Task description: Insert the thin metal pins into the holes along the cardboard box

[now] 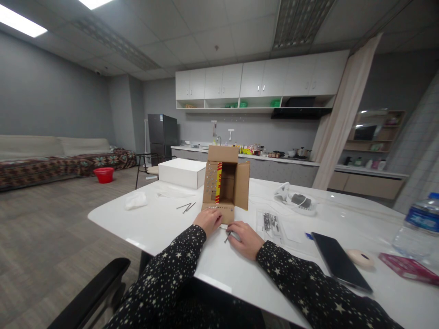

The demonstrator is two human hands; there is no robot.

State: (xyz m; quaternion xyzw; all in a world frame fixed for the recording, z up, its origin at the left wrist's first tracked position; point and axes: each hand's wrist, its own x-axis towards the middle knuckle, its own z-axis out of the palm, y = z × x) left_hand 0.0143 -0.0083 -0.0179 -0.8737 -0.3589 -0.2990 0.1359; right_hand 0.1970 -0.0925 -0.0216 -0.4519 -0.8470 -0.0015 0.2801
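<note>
An open cardboard box [210, 191] stands in front of me with its flaps spread, a yellow and red strip of tape along one flap and rows of small shiny dots on its surface. My left hand [208, 221] presses on the lower front flap [228, 214], fingers curled against its edge. Just to the right, my right hand [246, 238] has its fingers bent around a small grey, rounded object [235, 235]. A thin dark metal piece [227, 237] sticks out by its fingertips; its kind is too small to tell.
Several thin metal rods [187, 207] and crumpled plastic [136, 201] lie left, before a white box [181, 172]. On the right are a bag of small dark parts [270, 224], a white device with a cable [302, 202], a phone [339, 260] and a water bottle [420, 228].
</note>
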